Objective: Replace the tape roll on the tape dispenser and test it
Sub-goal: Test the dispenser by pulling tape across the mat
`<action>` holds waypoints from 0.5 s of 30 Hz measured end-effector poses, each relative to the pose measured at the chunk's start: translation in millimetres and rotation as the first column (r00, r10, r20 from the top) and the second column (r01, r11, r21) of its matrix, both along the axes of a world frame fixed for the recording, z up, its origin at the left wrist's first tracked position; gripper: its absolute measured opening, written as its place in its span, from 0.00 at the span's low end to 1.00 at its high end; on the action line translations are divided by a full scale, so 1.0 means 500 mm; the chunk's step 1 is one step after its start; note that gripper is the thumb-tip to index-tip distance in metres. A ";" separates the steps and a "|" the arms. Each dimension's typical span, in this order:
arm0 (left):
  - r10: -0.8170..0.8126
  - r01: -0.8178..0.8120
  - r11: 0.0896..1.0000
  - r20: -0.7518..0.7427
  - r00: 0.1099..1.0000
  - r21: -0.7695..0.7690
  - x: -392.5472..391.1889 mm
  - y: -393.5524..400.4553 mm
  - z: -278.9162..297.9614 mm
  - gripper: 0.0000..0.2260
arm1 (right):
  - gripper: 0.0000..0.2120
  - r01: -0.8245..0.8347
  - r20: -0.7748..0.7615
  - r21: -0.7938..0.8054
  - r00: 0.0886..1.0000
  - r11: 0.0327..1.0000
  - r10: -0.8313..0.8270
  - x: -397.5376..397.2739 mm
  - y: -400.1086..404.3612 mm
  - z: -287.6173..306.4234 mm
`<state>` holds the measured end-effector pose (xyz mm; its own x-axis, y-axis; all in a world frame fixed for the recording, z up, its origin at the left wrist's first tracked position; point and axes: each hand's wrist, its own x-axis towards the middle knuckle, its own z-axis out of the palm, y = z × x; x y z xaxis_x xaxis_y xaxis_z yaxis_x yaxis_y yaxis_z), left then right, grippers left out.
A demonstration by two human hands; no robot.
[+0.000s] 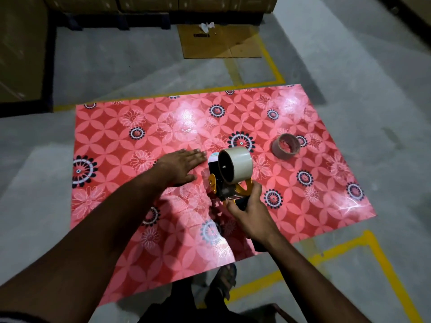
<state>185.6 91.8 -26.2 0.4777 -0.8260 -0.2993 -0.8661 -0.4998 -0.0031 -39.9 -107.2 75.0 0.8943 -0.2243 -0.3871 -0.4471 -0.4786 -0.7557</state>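
Dispenser (229, 187) yellow-black, carrying full white roll (238, 165).

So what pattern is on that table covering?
The table covering is pinkish red with pale petal shapes and dark round flower medallions, seen in the head view.

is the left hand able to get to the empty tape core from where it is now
Probably not directly: the left hand lies flat on the table, and the tape dispenser stands between it and the empty core; it would need to go around.
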 end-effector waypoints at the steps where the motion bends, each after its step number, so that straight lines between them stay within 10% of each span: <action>1: -0.002 0.002 1.000 0.010 1.000 -0.006 -0.002 0.000 0.003 0.33 | 0.31 -0.014 -0.010 -0.026 1.000 1.000 0.014 0.003 0.003 -0.002; 15: 0.009 -0.014 0.998 0.079 0.997 0.056 -0.032 -0.023 0.012 0.30 | 0.36 -0.073 -0.102 -0.248 0.994 0.966 0.048 0.039 0.027 -0.041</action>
<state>169.5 80.2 -20.4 0.5110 -0.8030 -0.3067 -0.8563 -0.5068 -0.0996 -20.5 -93.8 54.7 0.8715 -0.2715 -0.4084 -0.4748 -0.6757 -0.5639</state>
